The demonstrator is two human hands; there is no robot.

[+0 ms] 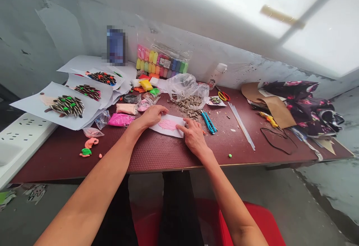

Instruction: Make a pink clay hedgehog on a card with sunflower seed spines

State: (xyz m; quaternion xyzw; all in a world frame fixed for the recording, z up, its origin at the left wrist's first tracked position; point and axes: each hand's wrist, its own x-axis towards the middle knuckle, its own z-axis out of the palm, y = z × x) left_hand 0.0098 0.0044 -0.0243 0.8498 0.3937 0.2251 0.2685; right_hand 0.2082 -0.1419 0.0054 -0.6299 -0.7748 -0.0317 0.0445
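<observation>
A small white paper card (pixel 179 133) lies on the table in front of me, with a flattened pink oval shape (pixel 167 124) in its middle. My left hand (pixel 153 116) holds the card at its left and upper edge, fingers bent over it. At the right edge, my right hand (pixel 194 134) rests with its fingers apart, the index finger stretched onto the card beside the pink shape. Just behind both hands spreads a pile of striped sunflower seeds (pixel 188 104), partly under a clear plastic bag (pixel 183 83). A blue utility knife (pixel 208 122) lies right of my right hand.
Seed-covered hedgehog pictures (pixel 67 105) on white sheets lie at left, near packets of pink clay (pixel 120 119). Multicoloured clay packs (pixel 162 62) lean on the wall. Rightward are scissors (pixel 223 95), clear glue sticks (pixel 241 125), a yellow glue gun (pixel 268 119) and dark floral cloth (pixel 305 104).
</observation>
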